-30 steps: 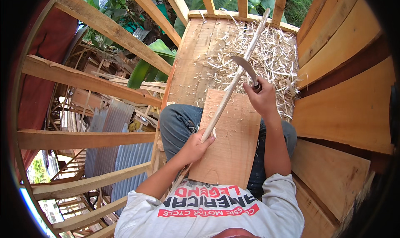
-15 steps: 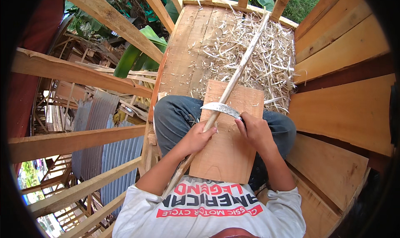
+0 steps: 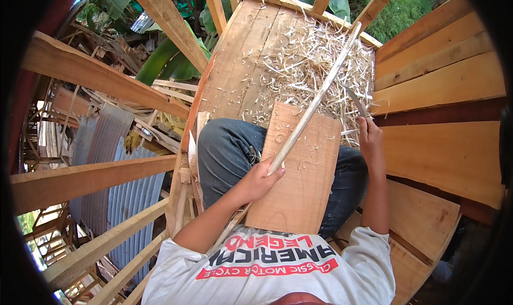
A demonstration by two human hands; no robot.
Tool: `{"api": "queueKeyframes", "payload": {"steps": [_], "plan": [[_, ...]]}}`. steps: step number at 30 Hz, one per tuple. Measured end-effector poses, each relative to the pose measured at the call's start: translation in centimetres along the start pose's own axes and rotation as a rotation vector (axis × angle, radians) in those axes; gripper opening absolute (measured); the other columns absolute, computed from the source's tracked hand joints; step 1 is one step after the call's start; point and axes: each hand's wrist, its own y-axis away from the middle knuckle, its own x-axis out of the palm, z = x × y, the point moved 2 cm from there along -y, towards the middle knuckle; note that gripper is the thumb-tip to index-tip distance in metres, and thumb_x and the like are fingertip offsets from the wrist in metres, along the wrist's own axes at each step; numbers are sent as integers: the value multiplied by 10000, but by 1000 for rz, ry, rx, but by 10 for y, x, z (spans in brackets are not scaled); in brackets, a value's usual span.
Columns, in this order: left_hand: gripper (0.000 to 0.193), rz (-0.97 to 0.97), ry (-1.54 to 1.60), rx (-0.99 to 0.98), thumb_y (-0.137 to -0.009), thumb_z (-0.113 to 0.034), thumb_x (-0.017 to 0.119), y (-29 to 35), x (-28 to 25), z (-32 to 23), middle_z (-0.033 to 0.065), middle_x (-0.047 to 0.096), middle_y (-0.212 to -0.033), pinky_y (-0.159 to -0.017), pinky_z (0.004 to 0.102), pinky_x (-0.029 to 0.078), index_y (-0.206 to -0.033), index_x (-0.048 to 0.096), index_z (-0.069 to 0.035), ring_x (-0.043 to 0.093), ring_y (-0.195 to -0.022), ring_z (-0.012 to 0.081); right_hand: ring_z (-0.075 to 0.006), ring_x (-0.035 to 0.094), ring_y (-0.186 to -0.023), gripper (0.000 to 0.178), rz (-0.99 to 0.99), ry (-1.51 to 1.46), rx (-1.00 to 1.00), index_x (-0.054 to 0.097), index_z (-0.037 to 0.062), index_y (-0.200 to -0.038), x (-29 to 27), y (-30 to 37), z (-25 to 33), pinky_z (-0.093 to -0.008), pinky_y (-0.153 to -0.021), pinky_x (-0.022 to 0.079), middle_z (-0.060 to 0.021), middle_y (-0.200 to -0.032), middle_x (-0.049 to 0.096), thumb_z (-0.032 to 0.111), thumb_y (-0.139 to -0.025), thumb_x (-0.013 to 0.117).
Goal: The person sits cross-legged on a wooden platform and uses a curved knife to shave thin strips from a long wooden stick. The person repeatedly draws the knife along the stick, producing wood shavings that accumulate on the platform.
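Note:
My left hand is wrapped round a long, pale wooden pole. The pole slants from beside my left arm up to the far right, over the shavings. Beyond my right knee, my right hand grips the handle of a curved knife. Its blade points away toward the pole's far part and stands apart from my left hand; whether the tip touches the pole I cannot tell. A rectangular wooden board lies across my lap, under the pole, with a few curls of wood on it.
Wood shavings are heaped over the far plank floor. A plank wall rises close on my right. Open wooden rails run along my left, with corrugated metal sheets beyond them. Green plants grow past the far edge.
My right hand has moved right and away from me, taking the knife off the pole near my left hand. The pole's far end has swung slightly right. My left hand keeps its grip.

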Motion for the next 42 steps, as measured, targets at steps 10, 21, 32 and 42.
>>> {"api": "queueKeyframes", "payload": {"steps": [10, 21, 32, 42], "plan": [[254, 46, 31, -81, -960, -243, 533, -5, -1, -6, 30, 481, -661, -605, 313, 420, -915, 522, 7, 458, -636, 131, -409, 577, -635, 247, 348, 66, -182, 511, 19, -800, 35, 61, 73, -469, -568, 442, -210, -645, 562, 221, -933, 558], [246, 148, 291, -321, -973, -256, 521, -10, -9, 2, -29, 458, -646, -536, 270, 382, -875, 508, -31, 419, -588, 74, -418, 586, -645, 306, 157, 143, -322, 529, 21, -813, 45, 20, 60, -497, -566, 438, -218, -642, 571, 294, -951, 523], [182, 193, 481, -371, -987, -251, 499, -1, -13, 1, -51, 371, -620, -398, 228, 319, -940, 443, -84, 356, -453, 47, -359, 505, -487, 306, -2, -116, -33, 539, -10, -795, -1, 38, 32, -432, -478, 373, -185, -549, 503, 242, -965, 515], [234, 219, 378, -325, -996, -236, 480, 7, 4, -4, -50, 383, -584, -365, 223, 329, -1121, 421, -47, 354, -401, 50, -409, 579, -626, 262, 192, -48, -92, 535, 21, -806, 38, 64, 75, -464, -544, 443, -211, -647, 566, 243, -944, 551]]}}
